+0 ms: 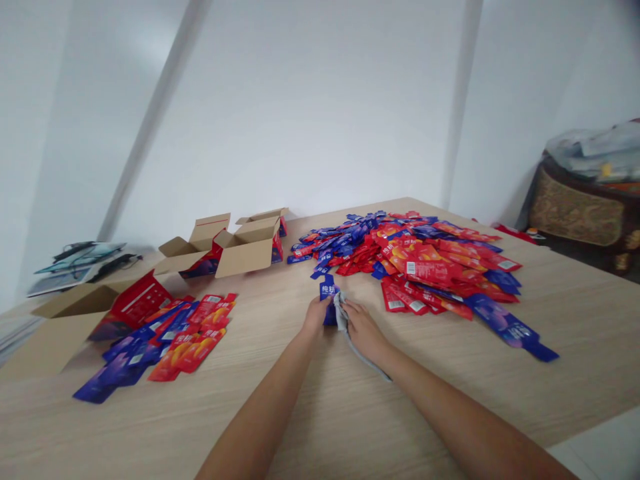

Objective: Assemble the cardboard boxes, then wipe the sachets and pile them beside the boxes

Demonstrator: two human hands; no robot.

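Here, a blue pouch (pixel 327 291) is gripped between two hands, a grey cloth at its edge

The pouch is at the middle of the table (pixel 350 427), its narrow end pointing away from the person; whether it lies flat or is slightly lifted cannot be told. The left hand (pixel 315 315) comes in from the near side, forearm stretched forward and angled inward, its fingers clamped on the pouch's left edge. The right hand (pixel 367 328) reaches in from the opposite side, forearm slanting across the table, palm turned down. Its fingers are bent close together, pinching the cloth (pixel 341 312) against the pouch's right side; a loose tail of the fabric trails beneath the wrist. Whether those fingertips also touch the pouch is hidden.

Just beyond and to the right spreads a big heap of red and blue pouches (pixel 415 261). Well to the left lies a smaller group of pouches (pixel 197 343), beside an open carton (pixel 65 337). Further back, more open cartons (pixel 245 257) stand near the wall (pixel 320 100).
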